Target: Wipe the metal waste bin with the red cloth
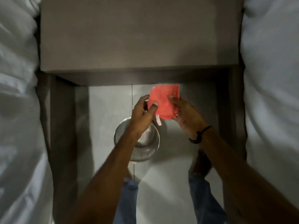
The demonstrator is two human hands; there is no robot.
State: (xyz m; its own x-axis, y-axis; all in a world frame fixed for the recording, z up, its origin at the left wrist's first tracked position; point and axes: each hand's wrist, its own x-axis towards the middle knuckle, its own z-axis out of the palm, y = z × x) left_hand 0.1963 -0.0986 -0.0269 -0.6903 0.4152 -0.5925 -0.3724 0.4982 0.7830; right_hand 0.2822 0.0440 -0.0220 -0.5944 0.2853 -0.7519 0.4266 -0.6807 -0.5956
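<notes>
A folded red cloth with a small white tag hanging from it is held up between both hands, above the floor. My left hand pinches its left edge with the thumb on top. My right hand grips its right edge; a dark band circles that wrist. Below them, on the floor, stands the round metal waste bin, seen from above with its perforated wall and shiny inside. My left forearm covers the bin's left part.
A grey-brown bedside table top fills the upper middle. White bedding lies at the left and at the right. The pale floor runs between them, with my jeans-clad legs at the bottom.
</notes>
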